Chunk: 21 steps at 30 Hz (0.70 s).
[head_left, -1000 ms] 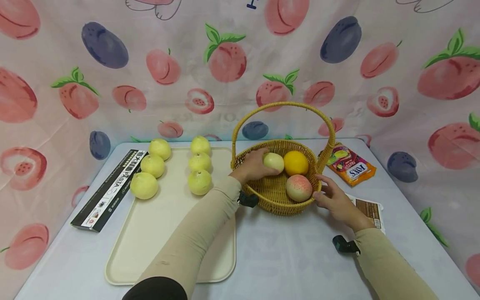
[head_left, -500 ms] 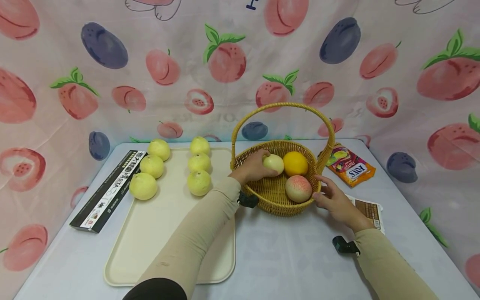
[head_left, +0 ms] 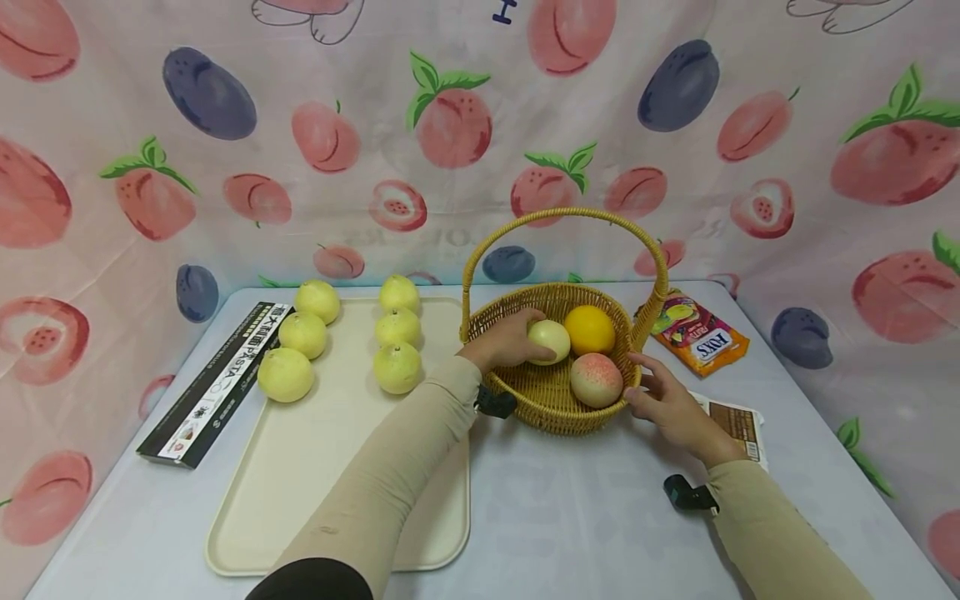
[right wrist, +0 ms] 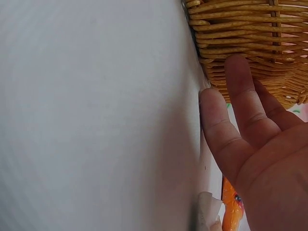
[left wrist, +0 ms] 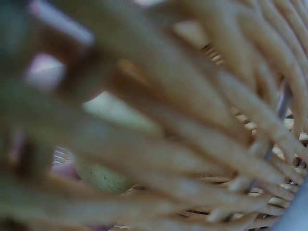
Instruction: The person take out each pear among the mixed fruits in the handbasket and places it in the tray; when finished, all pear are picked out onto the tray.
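A round pale yellow-green fruit (head_left: 549, 342) lies inside a wicker basket (head_left: 570, 423), gripped between the thumb and fingers of my left hand (head_left: 510, 340). Close beside that fruit are an orange (head_left: 590, 331) and a blush-red peach (head_left: 597, 380). My right hand (head_left: 678, 410) touches the basket's right side, its fingers (right wrist: 244, 101) extended against the outer weave in the right wrist view. Through blurred strands of the basket wall (left wrist: 192, 144), the left wrist view shows part of the speckled fruit (left wrist: 103, 177); most of the left hand is hidden there.
Left of the basket, a cream tray (head_left: 337, 500) bears several yellow-green fruits (head_left: 397, 368) in two rows. A long black pasta box (head_left: 213, 387) lies along its left side. An orange Fox's packet (head_left: 701, 333) and a brown-and-white packet (head_left: 738, 429) lie on the right.
The fruit in my left hand has shifted slightly toward the near side of the basket and turned, showing its end spot. My right hand stays at the basket's side.
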{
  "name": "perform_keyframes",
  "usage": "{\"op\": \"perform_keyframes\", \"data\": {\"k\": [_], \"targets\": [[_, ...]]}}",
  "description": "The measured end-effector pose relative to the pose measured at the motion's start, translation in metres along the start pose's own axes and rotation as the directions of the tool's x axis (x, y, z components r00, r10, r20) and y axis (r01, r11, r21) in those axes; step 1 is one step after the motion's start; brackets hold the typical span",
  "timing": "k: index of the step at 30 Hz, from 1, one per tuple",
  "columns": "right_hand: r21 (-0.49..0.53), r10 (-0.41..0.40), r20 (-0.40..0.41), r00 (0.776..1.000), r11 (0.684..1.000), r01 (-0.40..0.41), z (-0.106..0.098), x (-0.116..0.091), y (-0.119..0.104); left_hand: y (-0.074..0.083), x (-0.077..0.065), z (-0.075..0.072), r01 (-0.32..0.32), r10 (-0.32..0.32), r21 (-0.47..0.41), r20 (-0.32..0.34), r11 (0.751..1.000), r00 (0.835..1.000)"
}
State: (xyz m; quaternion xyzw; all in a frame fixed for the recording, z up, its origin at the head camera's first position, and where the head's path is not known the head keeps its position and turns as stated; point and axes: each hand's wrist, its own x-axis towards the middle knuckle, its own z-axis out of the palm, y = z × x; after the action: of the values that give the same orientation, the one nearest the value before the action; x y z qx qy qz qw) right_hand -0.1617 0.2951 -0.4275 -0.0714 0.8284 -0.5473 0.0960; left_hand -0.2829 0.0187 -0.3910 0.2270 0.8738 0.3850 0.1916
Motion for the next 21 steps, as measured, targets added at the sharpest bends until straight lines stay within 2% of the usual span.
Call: {"op": "perform_keyframes", "data": {"k": [3,10,21], "targets": [[0.000,0.000,-0.004,1.000,1.000,0.000,-0.0004,-0.0001,0.0007,-0.0001,0.0008,-0.0001,-0.001,0.001,0.003,0.007,1.000,1.000],[-0.001,0.001,0.001,1.000,1.000,-0.001,0.0002,-0.0006,-0.0001,-0.0012,0.0008,0.0003,0.038,-0.038,0.009,0.032,0.999,0.999],[-0.028,0.015,-0.003,1.000,0.999,-0.015,0.0000,-0.0006,0.0003,-0.0009,0.0014,0.0011,0.019,-0.021,0.058,0.034,0.998,0.999]]}}
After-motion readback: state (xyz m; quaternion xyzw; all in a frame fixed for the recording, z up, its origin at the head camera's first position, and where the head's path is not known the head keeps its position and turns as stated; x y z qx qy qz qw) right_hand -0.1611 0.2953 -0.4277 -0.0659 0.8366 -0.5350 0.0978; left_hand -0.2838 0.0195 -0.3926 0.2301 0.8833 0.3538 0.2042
